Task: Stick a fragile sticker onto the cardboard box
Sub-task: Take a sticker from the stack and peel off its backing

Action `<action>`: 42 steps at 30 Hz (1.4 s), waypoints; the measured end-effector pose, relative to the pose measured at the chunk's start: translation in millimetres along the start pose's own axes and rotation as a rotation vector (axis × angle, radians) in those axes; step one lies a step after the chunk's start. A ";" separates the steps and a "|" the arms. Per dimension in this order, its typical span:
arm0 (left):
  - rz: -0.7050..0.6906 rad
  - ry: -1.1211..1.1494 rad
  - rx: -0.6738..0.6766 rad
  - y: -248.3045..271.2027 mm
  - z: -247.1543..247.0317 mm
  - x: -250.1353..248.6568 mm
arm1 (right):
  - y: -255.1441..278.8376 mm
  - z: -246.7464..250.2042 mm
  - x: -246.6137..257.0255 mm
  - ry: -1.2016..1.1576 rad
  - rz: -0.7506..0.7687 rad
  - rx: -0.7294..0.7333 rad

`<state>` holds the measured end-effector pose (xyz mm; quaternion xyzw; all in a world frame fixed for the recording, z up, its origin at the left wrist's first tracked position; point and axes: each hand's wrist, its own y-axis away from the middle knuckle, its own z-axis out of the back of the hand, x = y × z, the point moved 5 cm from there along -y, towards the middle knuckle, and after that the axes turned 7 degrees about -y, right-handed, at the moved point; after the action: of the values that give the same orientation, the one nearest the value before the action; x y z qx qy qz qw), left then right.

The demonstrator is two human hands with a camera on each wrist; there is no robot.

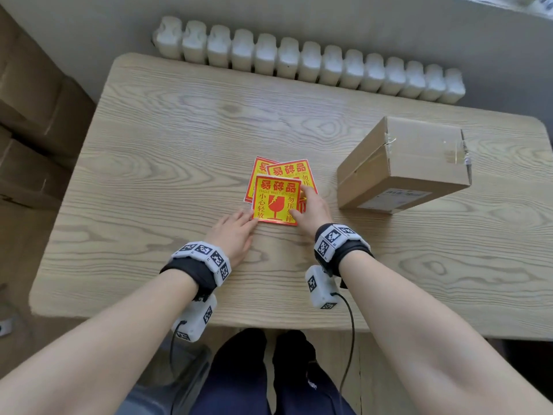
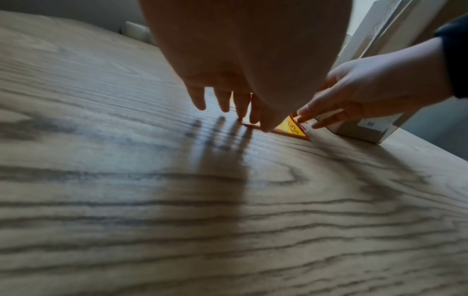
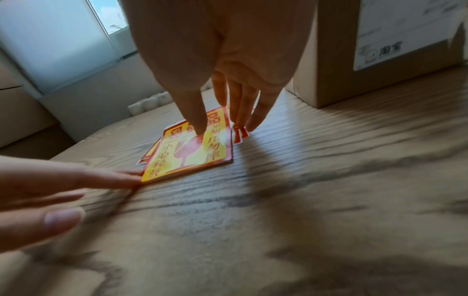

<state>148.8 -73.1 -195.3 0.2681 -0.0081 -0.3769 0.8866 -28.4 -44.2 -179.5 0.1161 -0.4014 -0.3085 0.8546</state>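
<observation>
Three stickers (image 1: 276, 199) lie between both flat, unclenched hands: left hand (image 1: 235, 235) touches the top one's near-left corner, right hand (image 1: 311, 209) presses its right edge; box (image 1: 410, 166) beyond right hand.

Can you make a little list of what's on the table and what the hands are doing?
top sticker: yellow and red, lies on a small pile of stickers
left hand: straight fingers touch the top sticker's near left corner
right hand: thumb presses on the top sticker
cardboard box: taped shut, right of the stickers
table: light wood

top sticker (image 1: 276, 200) reads 易碎品, FRAGILE HANDLE WITH CARE, 小心轻放
</observation>
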 end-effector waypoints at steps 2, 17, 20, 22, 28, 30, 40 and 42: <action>-0.002 0.014 0.008 -0.5 -2.8 -1.5 | -3.3 -1.8 -2.1 -0.041 0.006 -0.010; 0.197 0.348 -0.058 25.2 26.2 -5.0 | 12.7 26.4 12.0 -0.342 -0.001 0.012; 0.211 0.471 -0.083 27.5 42.8 -7.9 | 28.6 46.9 26.1 -0.405 0.034 0.007; 0.218 0.643 -0.130 26.3 57.3 -9.4 | 38.1 60.0 36.6 -0.438 0.068 0.006; 0.251 1.135 -0.200 32.6 102.3 -17.2 | 51.5 90.8 59.2 -0.446 0.150 -0.024; 0.231 1.124 -0.231 35.4 116.5 -20.3 | 51.5 99.0 64.8 -0.444 0.157 -0.037; 0.363 1.034 -0.303 34.7 169.0 -36.2 | 68.2 137.8 97.5 -0.251 0.346 -0.103; 0.365 1.018 -0.293 33.7 178.8 -46.7 | 75.7 129.6 105.6 -0.287 0.383 0.056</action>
<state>99.0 -106.3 -17.3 0.2842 0.4270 -0.0373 0.8576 -42.3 -44.1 3.5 0.0164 -0.5416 -0.1432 0.8282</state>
